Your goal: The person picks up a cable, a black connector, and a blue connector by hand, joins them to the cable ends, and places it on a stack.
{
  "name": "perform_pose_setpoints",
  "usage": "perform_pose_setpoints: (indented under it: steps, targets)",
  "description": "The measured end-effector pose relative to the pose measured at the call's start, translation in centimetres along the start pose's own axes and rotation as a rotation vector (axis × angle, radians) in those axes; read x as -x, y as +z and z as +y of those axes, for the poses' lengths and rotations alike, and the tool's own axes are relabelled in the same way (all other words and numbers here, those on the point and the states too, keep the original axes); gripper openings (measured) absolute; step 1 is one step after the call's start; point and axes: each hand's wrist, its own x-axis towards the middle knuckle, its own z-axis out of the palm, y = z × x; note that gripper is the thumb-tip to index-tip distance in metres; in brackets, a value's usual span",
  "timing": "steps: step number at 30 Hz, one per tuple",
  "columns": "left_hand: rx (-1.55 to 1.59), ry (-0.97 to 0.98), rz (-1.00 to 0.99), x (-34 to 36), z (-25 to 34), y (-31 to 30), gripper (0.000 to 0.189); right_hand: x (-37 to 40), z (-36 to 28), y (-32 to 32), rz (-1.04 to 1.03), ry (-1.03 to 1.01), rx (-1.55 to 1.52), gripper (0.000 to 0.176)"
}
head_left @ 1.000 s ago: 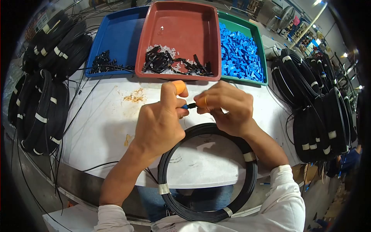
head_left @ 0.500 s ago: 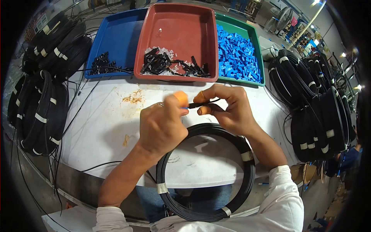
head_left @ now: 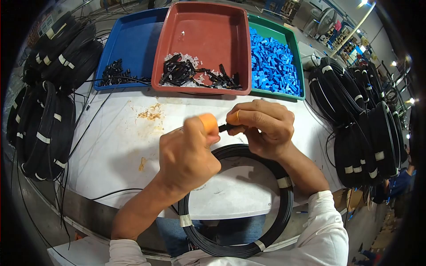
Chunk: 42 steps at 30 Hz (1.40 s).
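My left hand (head_left: 188,146), an orange cover on one finger, is closed in a pinch at the left end of a small black cable connector (head_left: 226,127). That end is hidden by the fingers. From the other side my right hand (head_left: 266,128), also with orange finger covers, grips the connector between thumb and fingers. Both hands are raised above the white table. Below them a coil of black cable (head_left: 286,195), bound with white tape, lies over the table's front edge and above my lap.
Behind the hands stand a blue tray (head_left: 133,37) with black parts, a red tray (head_left: 208,35) with black and clear pieces, and a green tray (head_left: 298,53) full of blue pieces (head_left: 273,64). Taped black cable coils are stacked at the left (head_left: 46,128) and right (head_left: 355,142).
My right fingers have closed in around the connector and hide more of it. A blue bit seen at my left fingertips before is now hidden. The coil has barely shifted.
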Motion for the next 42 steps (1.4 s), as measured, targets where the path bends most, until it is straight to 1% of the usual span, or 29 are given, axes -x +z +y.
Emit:
perform_pose_setpoints:
  steps: [1, 3, 4, 5, 7, 8, 10, 11, 13, 14, 15, 16, 17, 18, 19, 20, 21, 23, 24, 26, 28, 29, 31, 32, 36, 38, 39, 41, 42]
  targets:
    - [0.003, -0.002, 0.0, -0.1, 0.2, -0.1, 0.035, 0.0, -0.4, -0.1, -0.003, 0.002, 0.001, 0.029]
    - [-0.216, 0.242, 0.043, -0.4, 0.7, -0.6, 0.037, -0.3, -1.2, -0.4, -0.017, 0.071, -0.073, 0.031]
    - [-0.251, 0.267, 0.038, -0.4, 0.7, -0.5, 0.038, -0.2, -1.4, -0.3, -0.015, 0.116, -0.109, 0.031]
    - [-0.25, 0.266, 0.039, -0.3, 0.6, -0.5, 0.038, -0.1, -1.6, -0.3, -0.016, 0.116, -0.109, 0.031]
    - [-0.239, 0.303, 0.033, -0.1, 0.4, -0.4, 0.04, -0.1, -2.2, -0.3, -0.034, 0.246, -0.217, 0.028]
    - [-0.242, 0.303, 0.035, 0.0, 0.2, -0.4, 0.04, -0.1, -2.4, -0.3, -0.033, 0.243, -0.218, 0.028]
    - [-0.276, 0.367, 0.074, 0.0, -0.1, -0.3, 0.041, -0.1, -3.0, -0.6, -0.08, 0.445, -0.323, 0.027]
    - [-0.277, 0.369, 0.075, -0.1, -0.2, -0.3, 0.041, -0.5, -3.2, -0.9, -0.079, 0.443, -0.322, 0.027]
    - [-0.06, 0.115, 0.024, -0.3, -0.3, -0.4, 0.042, -1.4, -3.6, -1.5, -0.182, 0.527, -0.238, 0.027]
    - [-0.02, 0.055, 0.014, -0.2, -0.6, -0.1, 0.043, -1.2, -3.1, -1.4, -0.181, 0.523, -0.236, 0.027]
    - [-0.02, 0.058, 0.016, -0.3, -0.5, -0.1, 0.043, -0.8, -2.3, -1.1, -0.109, 0.394, -0.24, 0.028]
    - [0.018, 0.001, -0.008, -0.5, -0.5, -0.2, 0.044, -0.6, -1.8, -1.0, -0.04, 0.265, -0.243, 0.029]
    - [0.054, -0.062, -0.032, -0.4, -0.4, -0.2, 0.045, -0.6, -1.7, -1.0, -0.044, 0.264, -0.245, 0.029]
    - [0.05, -0.066, -0.029, -0.4, -0.4, -0.2, 0.045, -0.6, -1.6, -0.9, -0.061, 0.216, -0.18, 0.03]
    - [-0.009, 0.012, -0.028, -0.3, -0.5, -0.2, 0.046, -0.7, -1.5, -0.8, -0.077, 0.168, -0.116, 0.031]
    - [-0.066, 0.092, -0.029, -0.2, -0.5, -0.2, 0.046, -0.7, -1.8, -0.7, -0.086, 0.201, -0.101, 0.033]
    - [-0.067, 0.089, -0.028, -0.2, -0.6, -0.2, 0.046, -0.7, -2.0, -0.7, -0.088, 0.201, -0.103, 0.033]
    - [-0.154, 0.245, 0.03, -0.2, -0.6, -0.2, 0.045, -0.6, -2.3, -0.5, -0.1, 0.305, -0.153, 0.034]
    - [-0.159, 0.312, 0.108, -0.1, -1.0, 0.3, 0.043, -0.6, -2.4, -0.6, -0.1, 0.305, -0.154, 0.034]
    - [-0.174, 0.349, 0.097, 0.0, -0.8, 0.2, 0.043, -0.5, -2.5, -0.7, -0.074, 0.312, -0.175, 0.033]
    - [-0.251, 0.468, 0.089, 0.2, -0.9, 0.3, 0.042, -0.2, -2.6, -1.0, -0.06, 0.333, -0.218, 0.032]
    - [-0.251, 0.474, 0.088, 0.4, -0.9, 0.3, 0.042, 0.0, -2.7, -1.0, -0.042, 0.354, -0.259, 0.032]
    - [-0.238, 0.482, 0.105, 0.3, -0.8, 0.5, 0.043, 0.0, -2.7, -0.9, -0.038, 0.326, -0.228, 0.032]
    - [-0.196, 0.414, 0.107, 0.1, -0.6, 0.6, 0.043, 0.0, -2.7, -0.9, -0.033, 0.301, -0.2, 0.032]
    - [-0.196, 0.488, 0.113, -0.1, -1.1, 0.4, 0.045, 0.0, -2.8, -0.7, -0.022, 0.312, -0.221, 0.031]
    - [-0.25, 0.515, 0.141, 0.4, -1.7, 0.9, 0.045, 0.3, -3.1, -0.2, -0.009, 0.464, -0.283, 0.029]
    - [-0.26, 0.516, 0.142, 0.5, -1.9, 1.1, 0.045, 0.4, -3.0, -0.2, -0.01, 0.458, -0.289, 0.029]
    - [-0.225, 0.468, 0.1, 0.4, -2.6, 1.4, 0.046, 0.2, -2.7, 0.0, -0.037, 0.519, -0.211, 0.026]
    - [-0.219, 0.493, 0.115, 0.2, -3.4, 1.7, 0.049, 0.5, -1.8, 0.4, -0.034, 0.463, -0.173, 0.025]
